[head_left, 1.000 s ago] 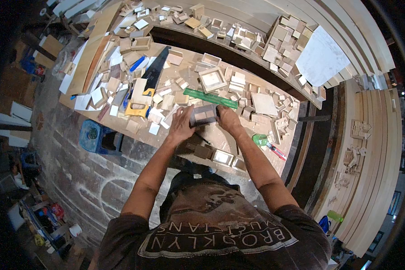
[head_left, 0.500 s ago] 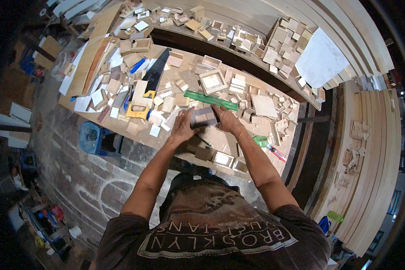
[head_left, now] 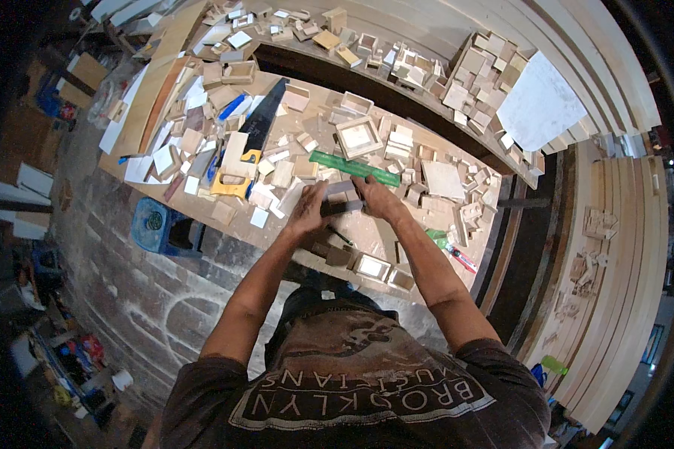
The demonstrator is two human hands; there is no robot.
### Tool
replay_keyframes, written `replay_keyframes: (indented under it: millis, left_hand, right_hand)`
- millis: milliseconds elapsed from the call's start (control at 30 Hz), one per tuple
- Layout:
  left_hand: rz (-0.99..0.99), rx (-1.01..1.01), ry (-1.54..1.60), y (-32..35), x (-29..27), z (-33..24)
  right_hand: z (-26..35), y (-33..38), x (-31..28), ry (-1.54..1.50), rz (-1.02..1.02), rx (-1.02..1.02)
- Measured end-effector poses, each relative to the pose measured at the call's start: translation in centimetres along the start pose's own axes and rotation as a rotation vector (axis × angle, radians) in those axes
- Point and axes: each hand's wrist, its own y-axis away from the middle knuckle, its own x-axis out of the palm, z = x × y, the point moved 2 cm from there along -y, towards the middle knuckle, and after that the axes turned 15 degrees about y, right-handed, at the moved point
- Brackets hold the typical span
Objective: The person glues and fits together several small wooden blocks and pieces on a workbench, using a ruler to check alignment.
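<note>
Over the workbench's front part I hold a small wooden box (head_left: 342,197) between both hands. Its walls look dark and its lighter inside seems to be split into parts. My left hand (head_left: 307,209) is closed on its left side, and my right hand (head_left: 379,199) grips the right side; some fingertips are hidden. Just beyond the box lies a green strip (head_left: 354,168), flat like a ruler. A thin dark pencil-like stick (head_left: 341,237) is on the bench below the hands. Past the strip sits a light wooden frame-like box (head_left: 358,138).
A handsaw (head_left: 266,116) with a yellow handle lies among wood offcuts to the left. Small blocks (head_left: 478,82) crowd a back shelf. Open little boxes (head_left: 372,266) line the front edge. A blue stool (head_left: 157,227) stands at left, long boards (head_left: 621,299) at right.
The box has tilted in my hands, so its near side shows differently. Both hands stay on it in nearly the same place; the whole view has shifted slightly.
</note>
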Motion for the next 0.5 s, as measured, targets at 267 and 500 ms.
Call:
replay_keyframes:
  millis: [267, 500]
  left_hand:
    - [0.04, -0.042, -0.002, -0.4, -0.5, -0.5]
    - [0.07, -0.037, 0.019, -0.7, -1.7, -1.5]
  right_hand:
    - [-0.5, -0.4, 1.2, 0.024, -0.058, -0.023]
    - [0.2, 0.1, 0.9, -0.007, -0.064, 0.004]
